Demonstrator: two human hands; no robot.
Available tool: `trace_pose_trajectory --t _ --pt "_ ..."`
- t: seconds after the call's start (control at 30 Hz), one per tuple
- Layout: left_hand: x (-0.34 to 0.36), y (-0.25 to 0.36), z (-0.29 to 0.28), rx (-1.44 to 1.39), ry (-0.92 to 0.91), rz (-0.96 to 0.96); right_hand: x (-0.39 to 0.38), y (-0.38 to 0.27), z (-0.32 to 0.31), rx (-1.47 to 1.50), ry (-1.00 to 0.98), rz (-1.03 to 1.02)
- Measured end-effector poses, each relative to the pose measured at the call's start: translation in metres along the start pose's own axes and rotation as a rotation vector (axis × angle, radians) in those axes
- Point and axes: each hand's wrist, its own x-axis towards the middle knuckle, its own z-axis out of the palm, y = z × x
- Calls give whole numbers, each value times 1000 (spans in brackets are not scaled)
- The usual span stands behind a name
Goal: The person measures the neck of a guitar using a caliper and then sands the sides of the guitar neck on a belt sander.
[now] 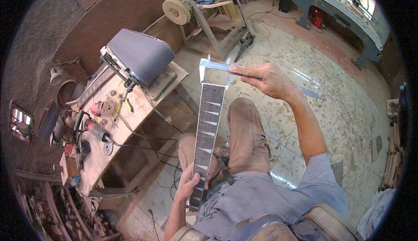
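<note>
My left hand (pixel 189 182) is closed around the lower part of a long dark fretboard (pixel 206 134) with pale edging and white triangular inlays, held upright between my legs. My right hand (pixel 265 79) grips a metal caliper (pixel 214 65) that lies crosswise at the board’s far end, its long beam sticking out to the right beyond my fingers. The caliper’s lower jaws sit at either side of that end; whether both touch it, I cannot tell.
A workbench (pixel 87 180) at left carries a grey padded machine (pixel 139 56), an angle grinder (pixel 93 127), pliers and cables. Behind stand a wooden frame (pixel 204 27) with a round wheel and, at top right, a large machine (pixel 339 14). Stacked wood (pixel 394 167) lines the right edge.
</note>
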Motion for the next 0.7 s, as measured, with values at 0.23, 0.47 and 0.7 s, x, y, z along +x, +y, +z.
trace_pose_trajectory --t 0.23,0.47,0.7 --pt "4 -4 -4 44 -29 -20 -6 6 3 33 74 29" --pt "2 -2 -6 35 -23 -39 -1 -4 2 -11 2 144" --pt "-40 -19 -40 -80 40 -105 -9 23 51 50 60 308"
